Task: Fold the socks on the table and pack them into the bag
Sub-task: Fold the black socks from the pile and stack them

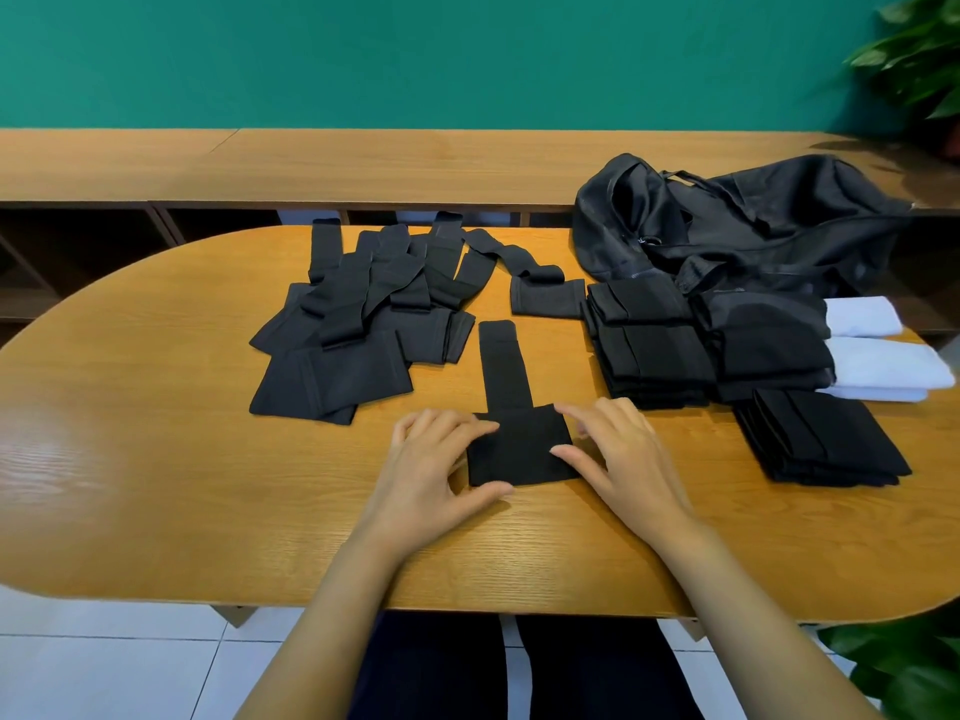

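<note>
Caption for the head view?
Left hand and right hand press a black sock on an oval wooden table; black fabric bag beyond.

Teal wall [415, 54], wooden sideboard [311, 163], leafy plants [919, 54].

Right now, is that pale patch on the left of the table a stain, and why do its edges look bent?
Head view: the patch on the table is glare, not a stain; the wide-angle lens bows its edges.
</note>
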